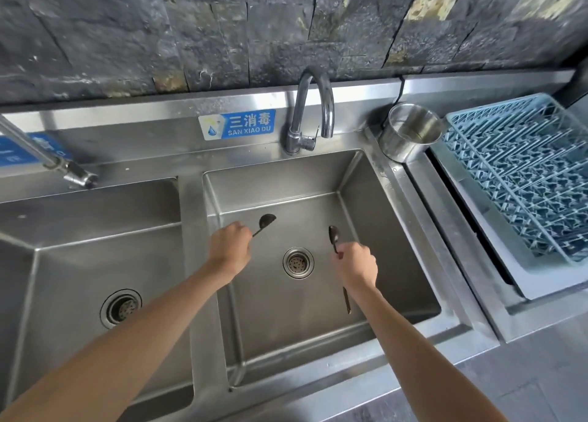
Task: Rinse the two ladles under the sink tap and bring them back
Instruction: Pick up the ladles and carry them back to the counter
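Note:
My left hand [229, 246] grips the handle of a small dark ladle [266, 221], whose bowl points up and to the right over the right sink basin [356, 205]. In my right hand [356, 267] is a second dark ladle [334, 235], bowl toward the back and the handle end sticking out below my wrist. Both ladles hang above the basin, either side of the drain [298, 262]. The curved chrome tap [313, 109] stands behind the basin; no water shows at its spout.
A second basin [63, 262] with its own drain lies to the left, under a slanted pipe tap [47, 157]. A steel pot [410, 132] stands at the basin's back right corner. A blue dish rack [521, 173] fills the right counter.

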Demonstrator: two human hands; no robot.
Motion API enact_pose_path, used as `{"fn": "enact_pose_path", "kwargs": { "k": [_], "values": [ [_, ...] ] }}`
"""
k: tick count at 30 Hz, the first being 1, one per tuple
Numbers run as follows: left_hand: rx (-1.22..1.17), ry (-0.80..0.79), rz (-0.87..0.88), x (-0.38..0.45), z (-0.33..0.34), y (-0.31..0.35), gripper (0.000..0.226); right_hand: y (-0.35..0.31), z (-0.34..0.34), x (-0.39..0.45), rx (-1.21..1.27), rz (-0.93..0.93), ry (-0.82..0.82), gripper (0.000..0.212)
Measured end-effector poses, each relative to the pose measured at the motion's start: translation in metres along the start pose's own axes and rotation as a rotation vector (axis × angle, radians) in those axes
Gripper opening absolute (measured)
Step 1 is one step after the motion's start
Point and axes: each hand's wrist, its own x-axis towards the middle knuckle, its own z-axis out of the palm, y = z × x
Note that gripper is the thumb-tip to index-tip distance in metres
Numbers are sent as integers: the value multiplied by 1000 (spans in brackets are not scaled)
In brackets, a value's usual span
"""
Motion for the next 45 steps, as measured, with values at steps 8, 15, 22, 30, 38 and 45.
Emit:
{"fn": "enact_pose_path", "kwargs": {
  "k": [8,15,22,30,38,45],
  "values": [
    [-995,-88,-306,-40,-11,-11,22,-8,-3,-42,367,27,79,20],
    [-1397,-149,-277,-94,-48,-5,20,-14,-22,-127,1264,118,-5,5],
    [-1513,-278,-67,-165,-84,7,19,-9,-37,-236,1417,37,170,13],
    [-1449,-429,187,-237,-103,40,25,18,-47,-355,1497,159,445,13],
    [-1363,-662,417,-311,-94,109,25,68,-41,-469,1397,267,769,19],
    [-1223,-817,633,-407,-79,168,22,112,-31,-584,1371,368,1024,17]
  ]
}}
